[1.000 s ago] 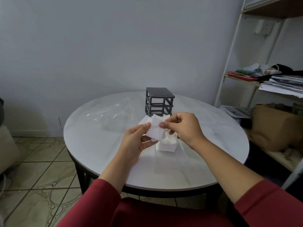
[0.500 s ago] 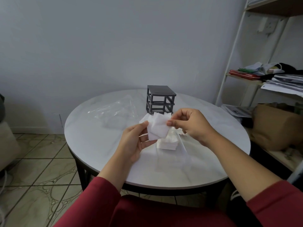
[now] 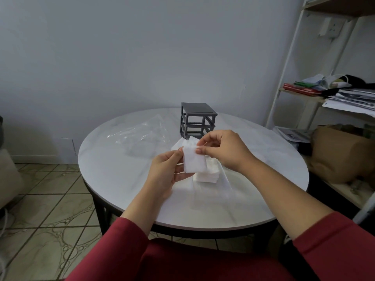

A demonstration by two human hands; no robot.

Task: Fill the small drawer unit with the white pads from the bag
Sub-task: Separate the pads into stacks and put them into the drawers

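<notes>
A small dark grey drawer unit (image 3: 197, 119) stands toward the back of the round white table (image 3: 125, 179), its frame open with no drawers visible inside. In front of it my left hand (image 3: 166, 173) holds a few white pads (image 3: 193, 160) from below, thumb on their upper left corner. My right hand (image 3: 222, 149) pinches the top pad's upper right corner. Below the hands a stack of white pads (image 3: 207, 176) lies on the table. A clear plastic bag (image 3: 142, 136) lies flat to the left of the unit.
A white shelf rack (image 3: 292, 63) stands to the right with papers and books (image 3: 349, 96) on it. A brown paper bag (image 3: 341, 153) sits on its lower shelf. Tiled floor (image 3: 44, 199) lies to the left of the table.
My right hand has moved back onto the held pads and pinches the top one at its corner. Both hands stay in front of the unit; the camera view has shifted slightly.
</notes>
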